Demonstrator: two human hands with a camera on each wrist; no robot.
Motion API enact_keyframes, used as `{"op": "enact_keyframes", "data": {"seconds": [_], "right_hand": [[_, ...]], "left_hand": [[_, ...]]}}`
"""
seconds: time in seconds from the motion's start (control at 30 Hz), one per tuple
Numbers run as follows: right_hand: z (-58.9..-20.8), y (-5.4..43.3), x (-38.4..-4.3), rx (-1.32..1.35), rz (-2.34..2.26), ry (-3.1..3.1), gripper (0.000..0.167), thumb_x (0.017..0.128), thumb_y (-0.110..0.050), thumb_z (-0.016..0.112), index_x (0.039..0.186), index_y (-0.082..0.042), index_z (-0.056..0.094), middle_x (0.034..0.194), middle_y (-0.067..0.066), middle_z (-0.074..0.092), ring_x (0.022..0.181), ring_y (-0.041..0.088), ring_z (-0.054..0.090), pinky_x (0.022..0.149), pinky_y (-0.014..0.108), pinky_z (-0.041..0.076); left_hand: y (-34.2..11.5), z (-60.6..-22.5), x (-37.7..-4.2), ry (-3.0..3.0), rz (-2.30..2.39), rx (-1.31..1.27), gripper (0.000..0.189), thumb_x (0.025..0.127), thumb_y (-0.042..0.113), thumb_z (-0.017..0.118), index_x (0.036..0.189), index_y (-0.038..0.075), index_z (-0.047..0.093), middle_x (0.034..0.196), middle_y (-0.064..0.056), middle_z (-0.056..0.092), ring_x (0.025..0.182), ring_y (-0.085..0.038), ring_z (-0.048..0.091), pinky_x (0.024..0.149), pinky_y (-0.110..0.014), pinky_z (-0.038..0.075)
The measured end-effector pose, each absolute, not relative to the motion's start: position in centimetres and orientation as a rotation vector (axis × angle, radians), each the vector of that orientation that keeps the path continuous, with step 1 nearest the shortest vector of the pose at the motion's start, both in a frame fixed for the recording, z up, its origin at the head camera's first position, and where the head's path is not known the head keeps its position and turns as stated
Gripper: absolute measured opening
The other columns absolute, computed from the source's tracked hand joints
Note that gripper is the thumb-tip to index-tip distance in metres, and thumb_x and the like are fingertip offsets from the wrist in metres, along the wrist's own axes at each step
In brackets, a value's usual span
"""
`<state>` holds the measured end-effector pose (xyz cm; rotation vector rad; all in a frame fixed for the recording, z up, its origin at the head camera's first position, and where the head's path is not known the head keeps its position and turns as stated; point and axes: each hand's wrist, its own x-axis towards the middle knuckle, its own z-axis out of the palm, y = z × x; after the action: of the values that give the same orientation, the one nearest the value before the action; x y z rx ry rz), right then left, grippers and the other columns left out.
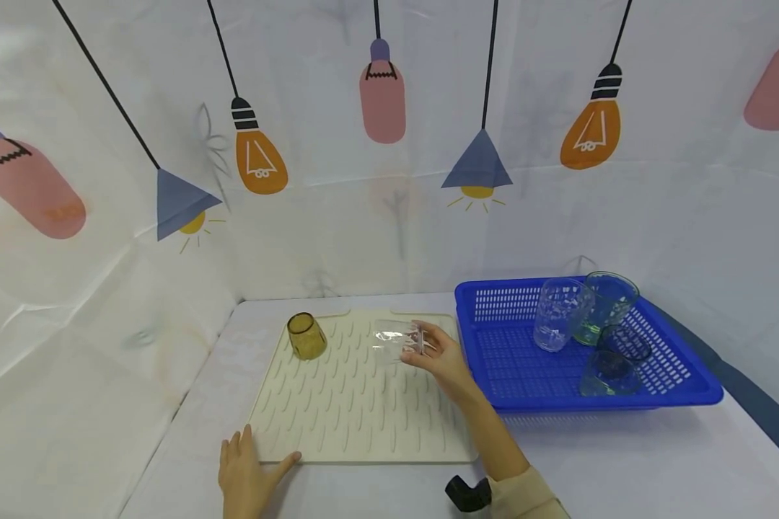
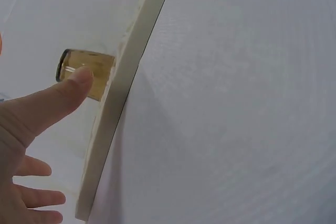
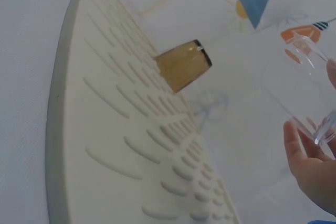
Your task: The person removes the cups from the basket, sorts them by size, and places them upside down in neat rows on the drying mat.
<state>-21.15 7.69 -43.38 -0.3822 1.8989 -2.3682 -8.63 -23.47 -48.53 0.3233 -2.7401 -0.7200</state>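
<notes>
My right hand (image 1: 443, 357) grips a clear drinking glass (image 1: 389, 337) near one end, fingers and thumb around it. Tipped on its side, the glass overlaps the cream ridged drying mat (image 1: 363, 432) in the head view; in the right wrist view it shows away from the mat's surface. My left hand (image 1: 247, 468) lies at the mat's front left corner, fingers spread and thumb along the front edge. An amber glass (image 1: 307, 336) stands on the mat's far left part; in the left wrist view my thumb (image 2: 81, 77) partly covers it.
To the right is a blue mesh basket (image 1: 506, 404) with several glasses, including a clear textured glass (image 1: 555, 321) and a greenish glass (image 1: 600, 310). A black object (image 1: 469, 494) shows beside the right sleeve. Behind the table hangs a white sheet (image 1: 337, 245) printed with lamps.
</notes>
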Motion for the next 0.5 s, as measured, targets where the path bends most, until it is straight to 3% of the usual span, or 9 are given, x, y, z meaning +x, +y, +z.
{"op": "enact_keyframes", "data": {"seconds": [0.27, 0.5], "right_hand": [[-43.4, 6.3, -23.0, -0.332, -2.281, 2.033, 0.071, 0.075, -0.005, 0.076, 0.138, -0.004, 0.043, 0.129, 0.021, 0.051, 0.110, 0.031, 0.058, 0.088, 0.029, 0.052], [-43.1, 5.0, -24.6, -0.359, -2.209, 2.076, 0.071, 0.078, -0.004, 0.074, 0.140, -0.003, 0.039, 0.134, 0.026, 0.046, 0.111, 0.033, 0.057, 0.091, 0.035, 0.051]], "left_hand": [[-24.5, -49.4, -8.9, -2.755, -0.764, 0.271, 0.111, 0.056, 0.034, 0.088, 0.128, -0.027, 0.029, 0.125, -0.048, 0.037, 0.116, -0.059, 0.037, 0.094, -0.068, 0.032], [-25.2, -50.1, -9.4, -2.759, -0.862, 0.191, 0.116, 0.055, 0.031, 0.089, 0.132, -0.026, 0.023, 0.131, -0.046, 0.030, 0.121, -0.057, 0.029, 0.098, -0.067, 0.023]]}}
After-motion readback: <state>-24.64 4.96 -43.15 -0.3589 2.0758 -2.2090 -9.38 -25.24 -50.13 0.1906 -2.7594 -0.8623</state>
